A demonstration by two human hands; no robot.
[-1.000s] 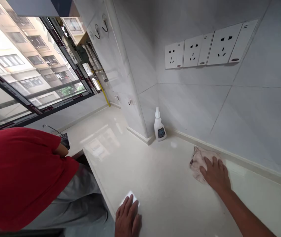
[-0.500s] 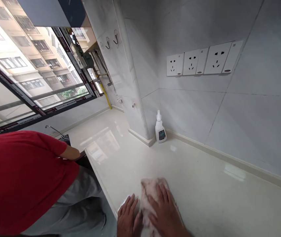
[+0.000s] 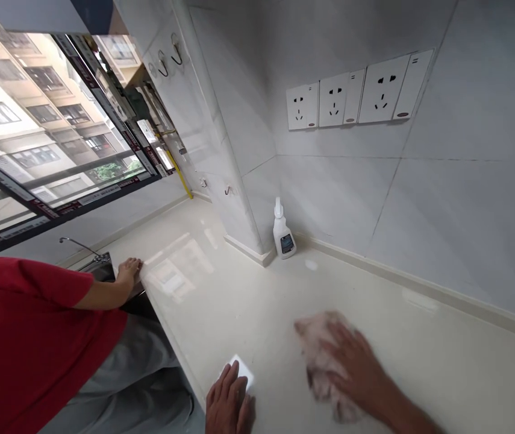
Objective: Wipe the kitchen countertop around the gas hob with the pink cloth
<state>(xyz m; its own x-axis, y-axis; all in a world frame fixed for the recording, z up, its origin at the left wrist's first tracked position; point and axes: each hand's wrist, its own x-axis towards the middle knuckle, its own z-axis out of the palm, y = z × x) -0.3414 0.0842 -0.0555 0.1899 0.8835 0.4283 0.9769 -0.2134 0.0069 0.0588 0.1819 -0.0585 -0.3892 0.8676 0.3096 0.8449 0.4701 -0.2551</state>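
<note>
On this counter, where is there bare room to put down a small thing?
Bare counter shows between the left hand and the spray bottle, and between the cloth and the back wall. It is crowded around the right hand on the cloth, and beside the sink, where another person's hand rests.

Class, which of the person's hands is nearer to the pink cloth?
Right. The right hand is on the pink cloth; the left hand is apart from it, to its left, near the edge of the countertop.

Kitchen: sink faucet [image 3: 100, 257], pale countertop [image 3: 221, 307], 3 wall sockets [image 3: 335, 102].
</note>
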